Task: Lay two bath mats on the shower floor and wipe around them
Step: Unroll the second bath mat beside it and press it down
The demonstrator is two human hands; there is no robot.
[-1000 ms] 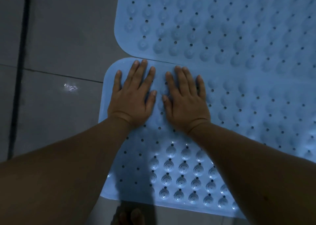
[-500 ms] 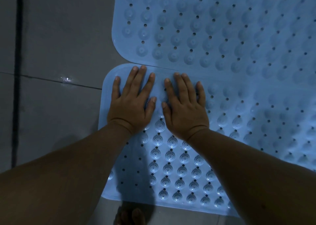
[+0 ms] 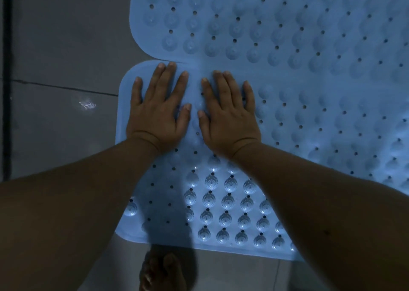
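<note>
- Near pale-blue rubber bath mat (image 3: pixel 221 202), rounded corners, covered in rows of raised ribbed domes with small round drain holes between; lies flat on the grey tiled shower floor (image 3: pixel 62 47), its left edge running down the middle of the view and its near edge just beyond a bare foot (image 3: pixel 162 273) at the bottom.
- Far pale-blue rubber bath mat (image 3: pixel 276 18), same dome-and-hole pattern, lies beyond the first; the two long edges meet, and the far mat's edge seems to sit on the near one's, though I cannot tell for sure.
- Light catches the domes near the near mat's front edge; the rest sits in dim blue shade.
- Left hand (image 3: pixel 157 111) lies palm down on the near mat's far left corner, fingers straight and slightly spread, tips at the seam.
- Right hand (image 3: pixel 228 116) lies palm down just beside it, fingers straight and close together, thumbs nearly touching; neither hand holds anything.
- Both forearms reach forward from the bottom corners, wrists bent back.
- Dark grout line (image 3: pixel 66 87) crosses the floor left of the mats; a small bright glint (image 3: pixel 87 104) lies on the tile just below it.
- Against half a second earlier: hands remain flat in the same corner, and the lit dome patch now starts lower, nearer the mat's front edge.
</note>
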